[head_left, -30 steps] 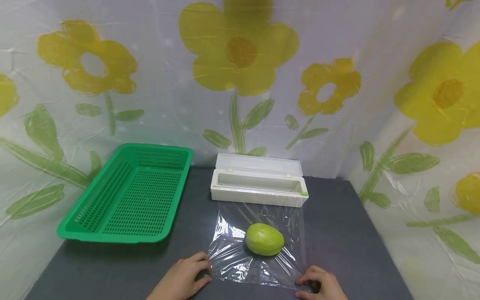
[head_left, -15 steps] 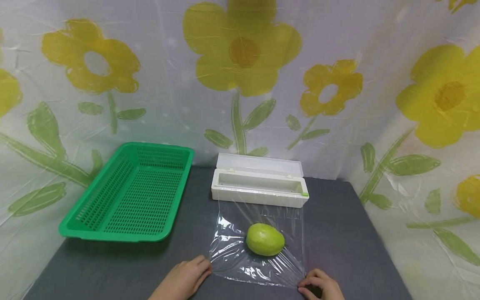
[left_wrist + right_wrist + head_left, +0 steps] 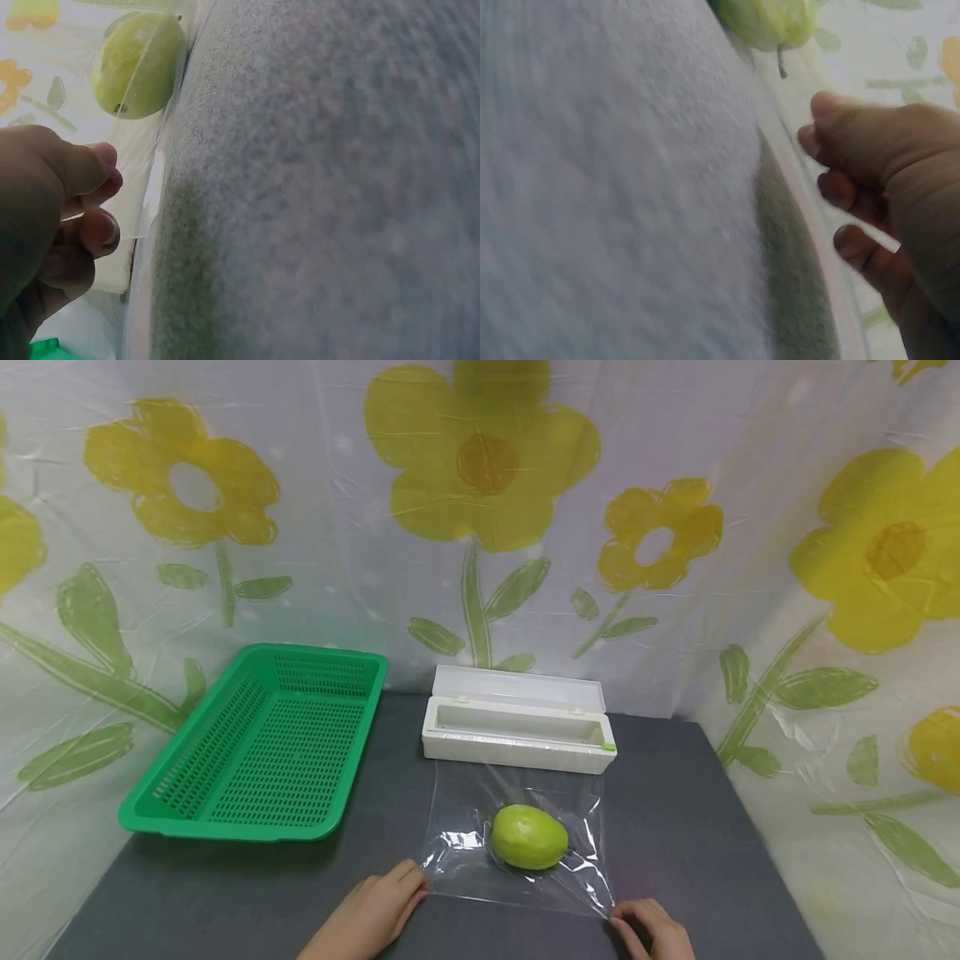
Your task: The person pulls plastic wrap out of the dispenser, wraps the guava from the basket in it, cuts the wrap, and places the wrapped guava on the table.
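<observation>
A sheet of clear cling film (image 3: 465, 881) stretches from the white dispenser box (image 3: 517, 752) toward me. On it lies a smooth green fruit (image 3: 529, 837), oval like a guava, with its short stem showing in the right wrist view. My left hand (image 3: 375, 910) pinches the near left corner of the film between thumb and fingers. At the opposite near corner, my right hand (image 3: 651, 928) pinches the film, pulling creases toward its fingertips. In the left wrist view the film rises from the left hand (image 3: 67, 195) past the fruit (image 3: 139, 67).
A green perforated plastic basket (image 3: 285, 760) stands at the left rear. The dispenser's clear lid (image 3: 517, 687) is raised, with a green slider (image 3: 608, 747) at its right front. Behind the dark tabletop (image 3: 697, 843) hangs a flowered curtain (image 3: 315, 568).
The film's near edge has shifted up in the view and its wrinkles at the front have smoothed out. Left fingers have closed together at the corner; the right hand has moved slightly to the right.
</observation>
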`<state>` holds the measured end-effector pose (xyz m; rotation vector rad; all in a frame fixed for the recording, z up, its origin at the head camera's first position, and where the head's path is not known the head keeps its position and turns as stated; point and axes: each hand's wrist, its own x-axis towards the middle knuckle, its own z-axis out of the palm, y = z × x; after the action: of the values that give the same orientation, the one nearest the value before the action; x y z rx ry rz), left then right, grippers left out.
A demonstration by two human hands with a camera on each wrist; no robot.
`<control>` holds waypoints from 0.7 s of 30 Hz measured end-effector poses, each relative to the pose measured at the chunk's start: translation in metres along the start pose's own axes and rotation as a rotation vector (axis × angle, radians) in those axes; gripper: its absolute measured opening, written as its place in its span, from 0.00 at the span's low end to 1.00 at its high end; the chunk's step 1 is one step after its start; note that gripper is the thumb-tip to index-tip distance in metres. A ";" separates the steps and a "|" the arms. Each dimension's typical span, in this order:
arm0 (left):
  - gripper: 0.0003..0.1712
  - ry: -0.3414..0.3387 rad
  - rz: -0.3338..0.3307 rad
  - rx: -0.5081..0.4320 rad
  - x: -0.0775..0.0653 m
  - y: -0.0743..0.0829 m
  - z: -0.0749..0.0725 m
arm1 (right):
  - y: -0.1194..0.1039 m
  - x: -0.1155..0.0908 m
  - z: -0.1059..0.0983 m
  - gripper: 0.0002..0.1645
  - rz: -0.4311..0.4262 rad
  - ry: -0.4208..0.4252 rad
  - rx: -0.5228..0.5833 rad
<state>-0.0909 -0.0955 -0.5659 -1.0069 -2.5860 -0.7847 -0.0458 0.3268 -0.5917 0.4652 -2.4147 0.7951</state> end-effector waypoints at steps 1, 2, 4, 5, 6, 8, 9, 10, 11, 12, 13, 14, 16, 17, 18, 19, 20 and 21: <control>0.11 0.014 0.013 0.004 0.001 0.001 0.000 | 0.001 0.001 -0.001 0.15 -0.011 0.018 0.004; 0.11 0.027 0.025 0.007 0.002 0.001 -0.001 | 0.001 0.002 -0.002 0.18 -0.028 0.031 0.010; 0.12 0.050 0.044 0.013 0.003 0.002 -0.001 | 0.003 0.003 -0.003 0.23 -0.062 0.042 0.021; 0.12 0.062 0.052 0.014 0.004 0.002 -0.002 | 0.004 0.004 -0.003 0.24 -0.082 0.046 0.027; 0.13 0.077 0.060 0.019 0.005 0.002 -0.002 | 0.005 0.005 -0.003 0.24 -0.102 0.048 0.035; 0.13 0.106 0.074 0.028 0.006 0.001 -0.002 | 0.006 0.008 -0.004 0.25 -0.146 0.050 0.051; 0.13 0.118 0.079 0.029 0.006 0.000 -0.002 | 0.007 0.009 -0.004 0.25 -0.166 0.051 0.061; 0.14 0.130 0.084 0.032 0.006 0.000 -0.002 | 0.008 0.010 -0.004 0.25 -0.184 0.051 0.064; 0.14 0.142 0.087 0.036 0.007 -0.001 -0.001 | 0.008 0.011 -0.004 0.25 -0.201 0.051 0.072; 0.15 0.152 0.091 0.040 0.007 -0.001 -0.001 | 0.008 0.012 -0.005 0.25 -0.212 0.049 0.073; 0.15 0.160 0.094 0.043 0.007 -0.001 -0.001 | 0.008 0.013 -0.005 0.24 -0.217 0.048 0.072; 0.16 0.170 0.097 0.043 0.008 -0.001 -0.001 | 0.008 0.013 -0.006 0.24 -0.220 0.045 0.068; 0.16 0.191 0.103 0.048 0.010 -0.001 -0.001 | 0.006 0.015 -0.007 0.24 -0.204 0.041 0.045; 0.17 0.200 0.106 0.051 0.010 -0.001 -0.002 | 0.004 0.015 -0.008 0.24 -0.191 0.041 0.029; 0.17 0.211 0.106 0.051 0.011 0.000 -0.002 | 0.003 0.016 -0.009 0.25 -0.178 0.040 0.008; 0.16 0.221 0.106 0.053 0.012 0.000 -0.003 | 0.001 0.017 -0.010 0.26 -0.168 0.042 -0.010; 0.14 0.230 0.105 0.054 0.013 0.001 -0.004 | -0.001 0.017 -0.010 0.27 -0.159 0.043 -0.028; 0.14 0.239 0.103 0.054 0.015 0.001 -0.005 | -0.002 0.018 -0.011 0.28 -0.154 0.045 -0.047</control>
<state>-0.1006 -0.0897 -0.5554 -0.9586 -2.3217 -0.7554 -0.0549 0.3292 -0.5724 0.6001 -2.3186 0.6733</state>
